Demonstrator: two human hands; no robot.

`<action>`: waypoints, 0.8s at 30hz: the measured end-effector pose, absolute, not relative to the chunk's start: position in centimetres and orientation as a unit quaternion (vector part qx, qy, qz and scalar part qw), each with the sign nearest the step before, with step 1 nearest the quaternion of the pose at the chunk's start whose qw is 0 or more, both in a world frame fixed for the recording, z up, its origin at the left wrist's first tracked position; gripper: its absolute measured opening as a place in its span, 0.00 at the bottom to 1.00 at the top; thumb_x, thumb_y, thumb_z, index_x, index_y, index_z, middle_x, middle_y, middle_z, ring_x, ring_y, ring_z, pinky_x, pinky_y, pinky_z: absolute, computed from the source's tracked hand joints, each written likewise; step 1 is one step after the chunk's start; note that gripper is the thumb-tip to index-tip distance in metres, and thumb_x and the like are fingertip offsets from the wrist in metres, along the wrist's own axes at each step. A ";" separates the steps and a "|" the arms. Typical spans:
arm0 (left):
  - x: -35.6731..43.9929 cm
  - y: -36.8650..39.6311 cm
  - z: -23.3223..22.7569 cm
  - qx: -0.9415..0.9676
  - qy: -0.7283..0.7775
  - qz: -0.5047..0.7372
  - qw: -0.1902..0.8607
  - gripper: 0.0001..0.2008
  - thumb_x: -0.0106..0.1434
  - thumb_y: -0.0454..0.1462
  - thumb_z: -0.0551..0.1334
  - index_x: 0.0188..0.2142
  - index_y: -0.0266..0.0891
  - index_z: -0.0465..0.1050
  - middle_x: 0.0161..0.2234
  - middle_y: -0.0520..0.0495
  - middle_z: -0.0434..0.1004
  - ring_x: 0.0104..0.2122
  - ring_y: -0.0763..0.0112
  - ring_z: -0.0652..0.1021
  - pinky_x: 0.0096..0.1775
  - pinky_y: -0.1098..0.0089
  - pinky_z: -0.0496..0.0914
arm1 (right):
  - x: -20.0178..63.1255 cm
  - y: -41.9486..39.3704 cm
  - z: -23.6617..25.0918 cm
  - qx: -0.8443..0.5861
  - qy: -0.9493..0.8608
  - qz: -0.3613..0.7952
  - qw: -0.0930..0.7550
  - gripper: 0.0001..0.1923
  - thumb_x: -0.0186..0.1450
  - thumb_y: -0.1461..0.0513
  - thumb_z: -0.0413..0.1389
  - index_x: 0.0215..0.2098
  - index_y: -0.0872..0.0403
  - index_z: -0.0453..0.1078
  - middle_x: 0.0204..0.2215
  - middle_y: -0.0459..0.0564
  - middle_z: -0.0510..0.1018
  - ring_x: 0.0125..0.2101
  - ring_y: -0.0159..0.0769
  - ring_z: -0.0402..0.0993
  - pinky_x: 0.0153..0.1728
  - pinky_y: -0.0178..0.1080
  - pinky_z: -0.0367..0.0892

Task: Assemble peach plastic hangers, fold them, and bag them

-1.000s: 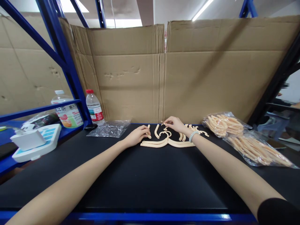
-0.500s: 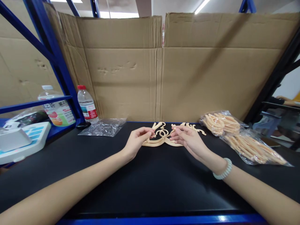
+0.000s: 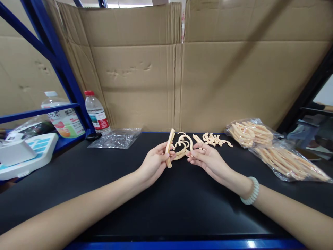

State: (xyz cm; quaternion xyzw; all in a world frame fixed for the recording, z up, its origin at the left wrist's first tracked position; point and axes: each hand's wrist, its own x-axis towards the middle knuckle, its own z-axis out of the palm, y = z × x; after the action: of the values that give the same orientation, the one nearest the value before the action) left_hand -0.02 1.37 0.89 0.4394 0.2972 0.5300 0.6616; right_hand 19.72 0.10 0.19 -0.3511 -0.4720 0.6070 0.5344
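The person's left hand (image 3: 154,163) is up above the black tabletop (image 3: 161,205), and its fingers (image 3: 169,155) are closed around a long cream plastic stick (image 3: 169,147) that stands almost straight up. The right hand (image 3: 208,160) is just beside it, with its fingers pinching a curly cream hook piece (image 3: 184,141). The two pieces are very close to each other between the hands, but I cannot tell if they touch. A pale bead bracelet (image 3: 250,191) sits on the right wrist. Behind the hands, a small heap of loose cream pieces (image 3: 214,139) lies on the tabletop. Off to the right are two clear bags full of the same cream pieces (image 3: 270,146). To the left, an empty clear bag (image 3: 117,138) lies flat near a water bottle with a red cap (image 3: 95,113). A bigger drink bottle (image 3: 62,118) stands behind a blue shelf bar. A white and blue box thing (image 3: 26,155) sits on the far left. Big brown cardboard (image 3: 182,69) stands like a wall at the back.
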 end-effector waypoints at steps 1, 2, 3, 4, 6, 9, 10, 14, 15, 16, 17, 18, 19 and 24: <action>0.0 1.2 0.9 0.438 0.293 0.528 0.666 0.17 0.52 0.24 0.61 0.41 0.36 0.73 0.34 0.49 0.73 0.35 0.74 0.76 0.51 0.64 0.69 | 19.8 0.1 0.1 -0.346 -0.473 0.611 0.532 0.19 0.51 0.60 0.68 0.37 0.54 0.68 0.32 0.49 0.78 0.33 0.35 0.77 0.39 0.39 0.72; 0.1 1.1 0.8 0.442 0.288 0.528 0.666 0.14 0.53 0.25 0.62 0.39 0.36 0.72 0.32 0.50 0.72 0.35 0.73 0.76 0.51 0.62 0.69 | 19.9 0.2 0.1 -0.342 -0.478 0.613 0.528 0.18 0.52 0.60 0.68 0.37 0.54 0.69 0.34 0.50 0.78 0.35 0.36 0.77 0.40 0.39 0.72; 0.1 0.9 0.8 0.451 0.282 0.529 0.661 0.11 0.54 0.27 0.63 0.38 0.37 0.71 0.32 0.51 0.72 0.36 0.72 0.76 0.51 0.61 0.69 | 19.9 0.2 0.0 -0.338 -0.483 0.615 0.525 0.16 0.52 0.60 0.68 0.36 0.55 0.70 0.35 0.50 0.78 0.37 0.37 0.77 0.41 0.38 0.72; 0.1 0.8 0.7 0.463 0.277 0.531 0.653 0.09 0.54 0.29 0.65 0.36 0.37 0.70 0.32 0.51 0.72 0.37 0.71 0.76 0.51 0.61 0.69 | 19.9 0.2 0.0 -0.336 -0.486 0.615 0.522 0.14 0.52 0.60 0.68 0.33 0.55 0.71 0.36 0.50 0.77 0.39 0.38 0.76 0.42 0.38 0.72; 0.3 0.5 0.6 0.491 0.267 0.536 0.633 0.09 0.54 0.32 0.67 0.34 0.37 0.69 0.34 0.51 0.73 0.40 0.69 0.76 0.50 0.60 0.69 | 19.9 0.2 -0.1 -0.339 -0.491 0.611 0.521 0.13 0.52 0.59 0.68 0.29 0.56 0.71 0.36 0.49 0.77 0.41 0.39 0.76 0.42 0.38 0.72; 0.4 0.2 0.2 0.527 0.267 0.543 0.596 0.11 0.53 0.34 0.68 0.33 0.38 0.67 0.36 0.50 0.73 0.42 0.67 0.75 0.50 0.60 0.68 | 19.9 0.1 -0.1 -0.365 -0.506 0.592 0.511 0.13 0.51 0.59 0.68 0.29 0.55 0.70 0.34 0.48 0.77 0.40 0.38 0.76 0.41 0.38 0.72; 0.5 0.2 0.0 0.541 0.272 0.543 0.581 0.11 0.53 0.34 0.68 0.32 0.38 0.67 0.36 0.49 0.74 0.42 0.67 0.75 0.50 0.60 0.68 | 19.9 0.1 -0.1 -0.374 -0.512 0.585 0.505 0.14 0.51 0.59 0.68 0.29 0.55 0.71 0.33 0.48 0.77 0.40 0.38 0.76 0.41 0.38 0.72; 0.6 0.3 -0.4 0.589 0.298 0.538 0.524 0.10 0.54 0.34 0.67 0.29 0.39 0.64 0.34 0.49 0.74 0.40 0.66 0.76 0.47 0.62 0.68 | 20.0 0.1 -0.1 -0.381 -0.526 0.581 0.490 0.13 0.53 0.56 0.67 0.28 0.55 0.70 0.35 0.49 0.77 0.41 0.39 0.75 0.40 0.38 0.72; 0.6 0.3 -0.5 0.596 0.300 0.536 0.517 0.10 0.55 0.34 0.67 0.29 0.39 0.64 0.34 0.50 0.73 0.39 0.66 0.76 0.47 0.63 0.67 | 20.0 0.1 -0.1 -0.378 -0.528 0.585 0.486 0.13 0.54 0.56 0.66 0.29 0.55 0.71 0.36 0.50 0.77 0.42 0.39 0.74 0.40 0.39 0.72; 0.6 0.3 -0.5 0.601 0.300 0.535 0.512 0.10 0.55 0.35 0.66 0.29 0.39 0.64 0.34 0.50 0.73 0.39 0.66 0.76 0.46 0.63 0.67 | 20.0 0.1 0.0 -0.375 -0.529 0.590 0.481 0.13 0.54 0.56 0.66 0.29 0.55 0.71 0.37 0.50 0.77 0.43 0.40 0.74 0.39 0.39 0.73; 0.5 0.3 -0.5 0.607 0.298 0.533 0.509 0.10 0.56 0.35 0.66 0.29 0.39 0.64 0.33 0.50 0.73 0.39 0.66 0.76 0.46 0.63 0.67 | 19.9 0.1 0.0 -0.371 -0.530 0.595 0.477 0.13 0.54 0.55 0.66 0.29 0.55 0.71 0.38 0.51 0.77 0.43 0.40 0.74 0.39 0.39 0.73; 0.5 0.3 -0.5 0.612 0.297 0.531 0.505 0.10 0.56 0.35 0.66 0.29 0.39 0.63 0.33 0.50 0.73 0.39 0.66 0.76 0.46 0.63 0.67 | 19.9 0.0 0.1 -0.367 -0.530 0.601 0.473 0.13 0.55 0.55 0.66 0.29 0.55 0.70 0.39 0.51 0.77 0.44 0.40 0.74 0.38 0.39 0.73; 0.6 0.3 -0.5 0.618 0.296 0.529 0.501 0.10 0.56 0.36 0.65 0.29 0.39 0.63 0.33 0.50 0.73 0.39 0.65 0.75 0.46 0.63 0.67 | 19.9 0.0 0.1 -0.364 -0.530 0.606 0.468 0.13 0.55 0.55 0.65 0.29 0.55 0.70 0.40 0.52 0.77 0.44 0.41 0.74 0.38 0.39 0.73; 0.6 0.2 -0.4 0.645 0.296 0.521 0.475 0.10 0.56 0.37 0.65 0.27 0.39 0.63 0.33 0.49 0.73 0.38 0.66 0.75 0.45 0.64 0.67 | 19.7 -0.2 0.2 -0.350 -0.535 0.629 0.443 0.14 0.56 0.54 0.65 0.31 0.55 0.70 0.39 0.53 0.78 0.40 0.41 0.77 0.40 0.41 0.73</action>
State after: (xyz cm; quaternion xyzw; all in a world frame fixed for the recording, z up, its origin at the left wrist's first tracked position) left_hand 0.58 0.18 -0.40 0.6447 0.2958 0.5205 0.4753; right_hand 19.66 -0.15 0.25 -0.3499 -0.5347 0.6286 0.4433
